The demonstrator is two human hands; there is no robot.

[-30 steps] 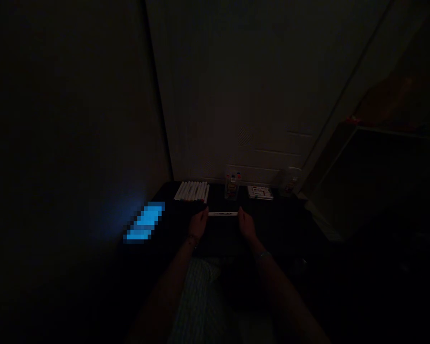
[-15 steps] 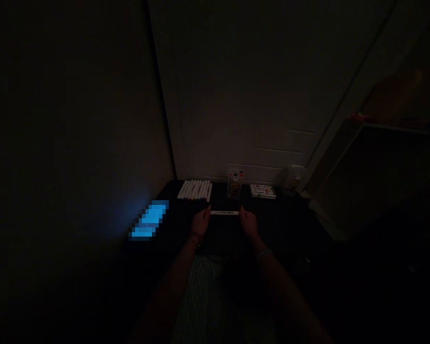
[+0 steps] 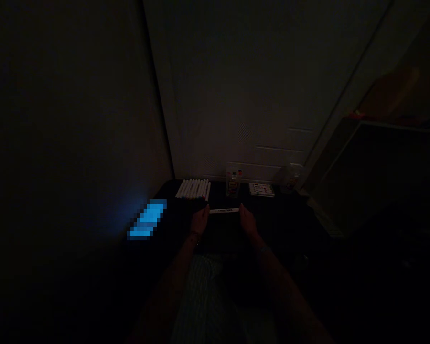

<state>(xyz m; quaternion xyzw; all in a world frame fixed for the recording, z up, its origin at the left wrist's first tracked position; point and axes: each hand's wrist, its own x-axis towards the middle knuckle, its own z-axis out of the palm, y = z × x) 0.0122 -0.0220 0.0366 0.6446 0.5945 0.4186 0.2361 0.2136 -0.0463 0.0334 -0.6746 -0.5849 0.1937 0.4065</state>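
Observation:
A white marker pen [image 3: 224, 210] with dark print along its barrel lies level across the space between my hands. My left hand [image 3: 200, 220] is closed on its left end. At the other end, my right hand [image 3: 248, 221] grips it with the thumb on top. Beyond my left hand, several white markers [image 3: 194, 188] lie side by side in a row on the dark table [image 3: 283, 224]. Dim light hides the finer details of the fingers.
A clear container [image 3: 233, 185] with a few markers stands at the back, beside a flat pack of markers [image 3: 261, 189]. Another clear container [image 3: 293, 177] is at the back right corner. A glowing blurred screen [image 3: 147, 220] lies at the left. A wall [image 3: 236, 95] rises behind the table.
The marker has tilted very slightly, its right end a little higher. Both hands keep their hold on it. The whole view has shifted a little.

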